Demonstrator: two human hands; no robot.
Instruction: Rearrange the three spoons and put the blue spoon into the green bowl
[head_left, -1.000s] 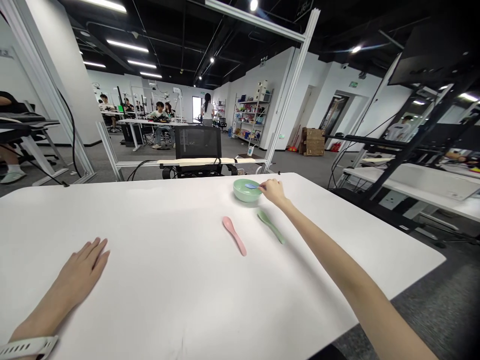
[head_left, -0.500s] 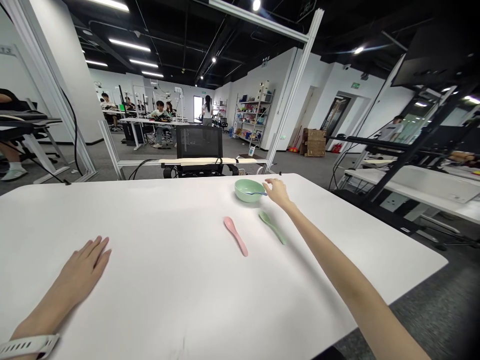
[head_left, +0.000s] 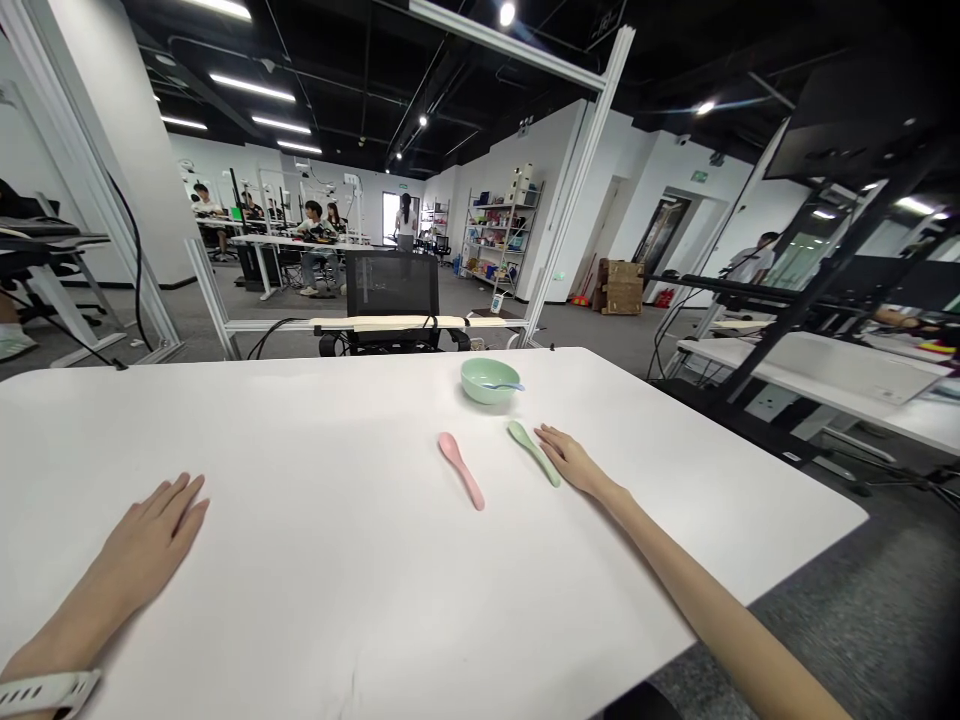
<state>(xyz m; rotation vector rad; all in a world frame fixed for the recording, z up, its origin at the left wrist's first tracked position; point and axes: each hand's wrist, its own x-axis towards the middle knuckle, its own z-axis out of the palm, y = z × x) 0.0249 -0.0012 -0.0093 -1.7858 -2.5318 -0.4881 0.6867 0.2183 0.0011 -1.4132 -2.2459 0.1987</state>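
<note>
A green bowl (head_left: 484,385) stands near the far edge of the white table (head_left: 300,560), with a blue spoon (head_left: 510,387) inside it, its handle reaching over the right rim. In front of the bowl lie a pink spoon (head_left: 461,470) and, to its right, a green spoon (head_left: 535,453). My right hand (head_left: 568,457) is just right of the green spoon, fingers stretched out and nothing held; whether it touches the handle I cannot tell. Flat on the table at the left rests my left hand (head_left: 154,540), open and far from the spoons.
Beyond the table's far edge are a metal frame (head_left: 577,170) and a black mesh chair (head_left: 391,285). A black bar structure (head_left: 787,300) and another white table (head_left: 825,375) stand off to the right. Several people sit or stand farther back.
My right hand has come back from the bowl's right rim down beside the green spoon, and its fingers have straightened. The view has shifted slightly; my left hand stays in place.
</note>
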